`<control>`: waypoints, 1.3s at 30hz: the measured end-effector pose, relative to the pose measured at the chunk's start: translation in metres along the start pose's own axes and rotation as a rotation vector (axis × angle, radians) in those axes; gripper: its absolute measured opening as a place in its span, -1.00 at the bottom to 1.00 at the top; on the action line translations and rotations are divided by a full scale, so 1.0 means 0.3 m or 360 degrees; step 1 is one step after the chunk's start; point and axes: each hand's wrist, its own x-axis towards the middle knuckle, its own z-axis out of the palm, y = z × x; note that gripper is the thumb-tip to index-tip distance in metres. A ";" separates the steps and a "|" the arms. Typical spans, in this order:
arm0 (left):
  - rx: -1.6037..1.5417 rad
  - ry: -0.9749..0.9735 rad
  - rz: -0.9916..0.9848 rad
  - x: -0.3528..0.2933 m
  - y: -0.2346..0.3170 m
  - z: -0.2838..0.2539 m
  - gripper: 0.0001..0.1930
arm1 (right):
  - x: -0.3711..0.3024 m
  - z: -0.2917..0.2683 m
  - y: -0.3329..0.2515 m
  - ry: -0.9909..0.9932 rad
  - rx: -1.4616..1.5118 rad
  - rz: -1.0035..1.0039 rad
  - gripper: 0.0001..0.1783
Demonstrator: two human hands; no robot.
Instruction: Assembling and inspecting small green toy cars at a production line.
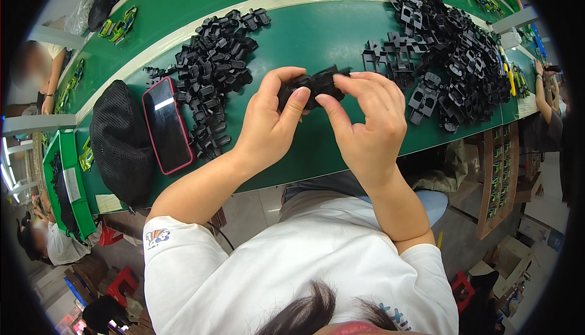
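Note:
Between my two hands, above the green table (317, 36), is a black plastic part (312, 86). My left hand (272, 115) grips its left end, thumb on the near side and fingers behind. At its right end, my right hand (372, 112) pinches it with thumb and fingertips. Whether it is one piece or two joined pieces cannot be made out. To the left lies a pile of small black plastic parts (213, 60). A larger heap of black frame-like plastic parts (457, 54) spreads to the right.
A phone with a red case (167, 124) and a black mesh bag (120, 143) lie on the left. Beyond them stands a green bin (64, 182). A yellow-handled tool (512, 79) sits at the right. Other people work at both sides.

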 end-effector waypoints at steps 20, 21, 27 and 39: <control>-0.0154 -0.0257 -0.0207 0.009 0.022 -0.016 -0.72 | 0.042 -0.060 0.100 -0.0445 0.0755 0.0126 -0.85; -0.0104 -0.0189 -0.0139 0.006 0.022 -0.010 -0.72 | 0.041 -0.056 0.089 -0.0412 0.0685 0.0098 -0.84; -0.0496 -0.0219 -0.0268 0.014 0.020 -0.021 -0.71 | 0.015 -0.032 0.053 -0.0218 0.0731 0.0223 -0.79; 0.0125 -0.0145 0.0126 -0.005 0.031 -0.008 -0.73 | 0.009 -0.028 0.092 -0.0632 0.1719 0.1185 -0.51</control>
